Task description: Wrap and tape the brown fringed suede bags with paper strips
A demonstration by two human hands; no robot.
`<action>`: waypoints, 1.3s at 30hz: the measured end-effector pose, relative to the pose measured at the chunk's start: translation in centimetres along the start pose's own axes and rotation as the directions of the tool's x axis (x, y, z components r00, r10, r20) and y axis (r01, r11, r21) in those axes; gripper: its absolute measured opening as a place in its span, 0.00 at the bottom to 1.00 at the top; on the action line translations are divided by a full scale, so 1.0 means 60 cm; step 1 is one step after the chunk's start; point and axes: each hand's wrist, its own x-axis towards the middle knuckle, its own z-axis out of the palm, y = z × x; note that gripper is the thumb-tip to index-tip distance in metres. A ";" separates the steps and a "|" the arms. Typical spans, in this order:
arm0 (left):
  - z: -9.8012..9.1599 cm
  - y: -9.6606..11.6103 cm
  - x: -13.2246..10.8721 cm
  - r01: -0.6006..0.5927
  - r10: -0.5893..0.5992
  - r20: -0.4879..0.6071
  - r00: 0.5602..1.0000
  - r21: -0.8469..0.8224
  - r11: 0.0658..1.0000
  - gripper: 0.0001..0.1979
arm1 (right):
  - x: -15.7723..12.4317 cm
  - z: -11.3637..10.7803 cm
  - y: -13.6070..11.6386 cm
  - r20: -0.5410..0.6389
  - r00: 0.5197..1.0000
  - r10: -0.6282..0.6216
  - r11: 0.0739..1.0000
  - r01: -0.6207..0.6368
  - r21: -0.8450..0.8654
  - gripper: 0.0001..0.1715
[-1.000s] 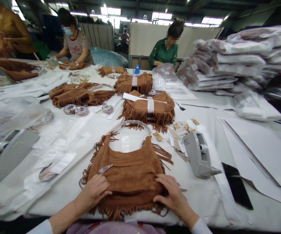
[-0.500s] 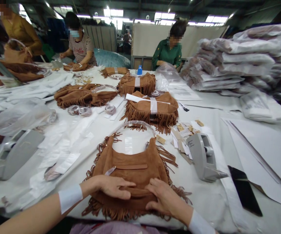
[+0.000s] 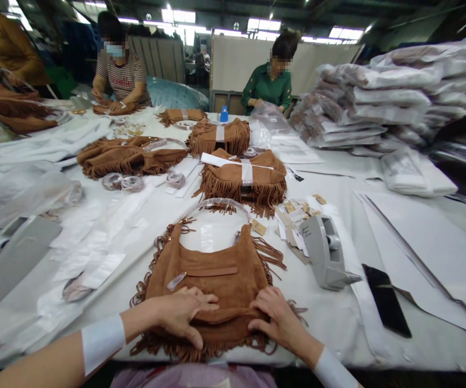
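A brown suede fringed handbag [image 3: 212,258] lies flat in front of me, its plastic-wrapped handle [image 3: 224,202] pointing away. Across its face runs a zip pocket [image 3: 210,272] with a wrapped pull at the left end. My left hand [image 3: 186,312] rests on the lower left of the bag, fingers stretched and thumb apart. On the lower right, my right hand [image 3: 275,315] lies over the bag's edge with fingers spread and slightly bent. A fold in the suede shows between the two hands. White tape is wrapped round both wrists.
Grey tape dispensers stand at left [image 3: 16,258] and right [image 3: 329,253]. Beyond the handbag sit taped fringed bags [image 3: 244,175]. A black phone [image 3: 386,299] and white sheets [image 3: 430,253] lie right, below stacked wrapped bags [image 3: 398,97]. Several co-workers [image 3: 271,81] work across the table.
My hands have moved apart on the bag: the left thumb now spreads downward, and the right hand has shifted towards the bag's right edge. The whole view has shifted slightly.
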 end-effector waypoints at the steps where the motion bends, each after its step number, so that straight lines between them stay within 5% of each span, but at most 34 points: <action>1: 0.001 -0.002 -0.003 0.006 -0.006 -0.054 0.999 0.001 1.000 0.35 | 0.004 0.003 0.002 0.015 1.000 0.003 1.000 -0.003 -0.001 0.13; 4: 0.015 -0.010 -0.021 0.101 -0.086 -0.253 0.964 0.049 0.994 0.16 | 0.012 0.008 0.009 0.019 1.000 0.018 1.000 -0.019 0.019 0.12; 7: 0.049 -0.014 -0.043 0.300 -0.203 -0.446 0.871 0.158 0.941 0.17 | 0.015 0.009 0.013 0.011 1.000 0.011 0.999 -0.011 0.048 0.15; 10: 0.089 -0.020 -0.056 0.456 -0.280 -0.622 0.731 0.140 0.879 0.18 | 0.023 0.009 0.014 -0.002 1.000 0.015 0.999 -0.015 0.039 0.20; 14: 0.113 -0.038 -0.055 0.502 -0.319 -0.743 0.588 0.026 0.864 0.19 | 0.044 0.017 0.019 -0.019 0.999 0.049 0.998 -0.050 -0.042 0.27; 21: 0.095 -0.064 -0.051 0.380 -0.304 -0.726 0.617 -0.063 0.923 0.16 | 0.062 0.039 0.039 -0.079 0.993 0.083 0.977 -0.097 -0.192 0.33; 25: 0.087 -0.054 -0.049 0.447 -0.314 -0.704 0.637 0.007 0.894 0.19 | 0.055 0.037 0.019 -0.186 0.982 0.042 0.970 -0.085 -0.227 0.26; 28: 0.082 -0.047 -0.045 0.503 -0.339 -0.681 0.649 0.049 0.863 0.19 | 0.060 0.042 -0.023 -0.339 0.935 -0.102 0.943 -0.018 -0.332 0.16; 33: 0.067 -0.042 -0.039 0.584 -0.421 -0.667 0.615 0.025 0.812 0.19 | 0.091 0.087 -0.079 -0.089 0.924 -0.372 0.886 0.325 -0.331 0.21; 36: 0.063 -0.019 -0.040 0.585 -0.411 -0.705 0.578 0.008 0.811 0.16 | 0.107 0.112 -0.075 0.014 0.949 -0.314 0.906 0.304 -0.295 0.23; 39: 0.085 0.027 -0.045 0.560 -0.273 -0.831 0.484 0.055 0.827 0.13 | 0.113 0.115 -0.065 0.055 0.957 -0.285 0.916 0.289 -0.277 0.24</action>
